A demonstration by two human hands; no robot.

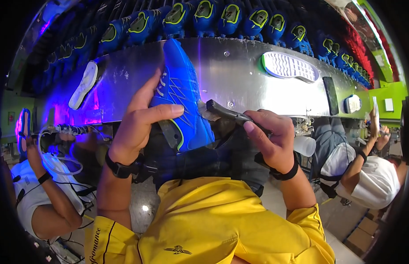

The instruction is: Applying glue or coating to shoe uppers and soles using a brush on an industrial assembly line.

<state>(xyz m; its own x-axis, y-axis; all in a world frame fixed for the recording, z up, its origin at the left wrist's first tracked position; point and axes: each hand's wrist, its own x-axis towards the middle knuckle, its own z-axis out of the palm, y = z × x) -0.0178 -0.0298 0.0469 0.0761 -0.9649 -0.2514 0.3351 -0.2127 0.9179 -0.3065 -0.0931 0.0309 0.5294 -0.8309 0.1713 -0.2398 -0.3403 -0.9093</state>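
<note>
Holding the blue shoe (187,83) with its toe pointing to the far side, the left grip (140,116) is clamped round the upper, thumb across the side; the right grip (275,136) is closed on a black-handled brush (228,112). Its blurred bristles sit at the shoe's right edge, and how hard they press cannot be told. A wide stroke could stray onto the blue upper and scuff it; a sideways push could twist the shoe, since only the left grip steadies it. If that thumb slid, the shoe might tumble. Shiny metal makes up the counter (231,88), lit purple toward the left, with a white sole (83,86) there and a larger sole (291,67) at right, near a dark bar (331,97). Along the far side runs a row of blue shoes (173,20); one person in white (55,185) is at left, another co-worker (374,182) at right
</note>
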